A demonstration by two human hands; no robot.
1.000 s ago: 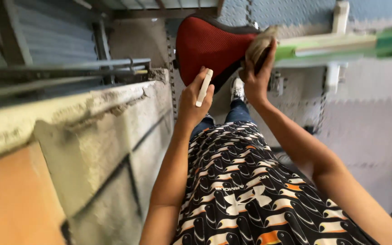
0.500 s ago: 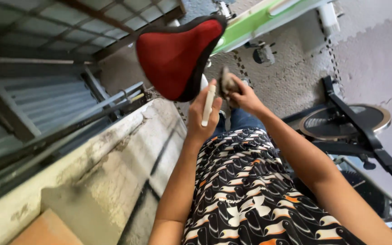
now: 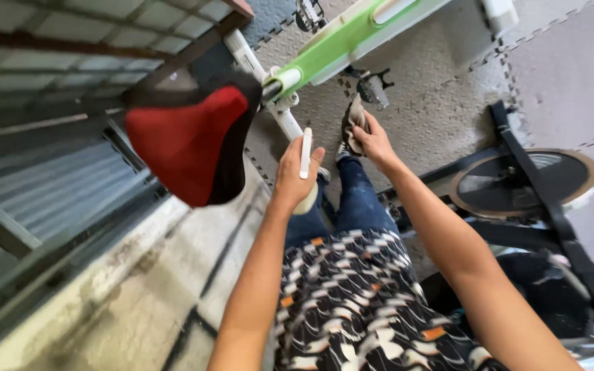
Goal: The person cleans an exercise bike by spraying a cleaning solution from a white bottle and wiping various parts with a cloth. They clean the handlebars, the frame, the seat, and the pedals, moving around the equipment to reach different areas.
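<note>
Our left hand closes around a slim white stick-shaped tool just right of the red-and-black padded bicycle saddle. Further right of the saddle, our right hand clutches a crumpled grey cloth.

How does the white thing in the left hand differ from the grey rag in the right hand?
The slim white bottle in the left hand is rigid, straight and pale; the crumpled grey rag in the right hand is soft, bunched and dark. The bottle is held near the white seat post; the rag hangs lower. Each is gripped in one hand.
</note>
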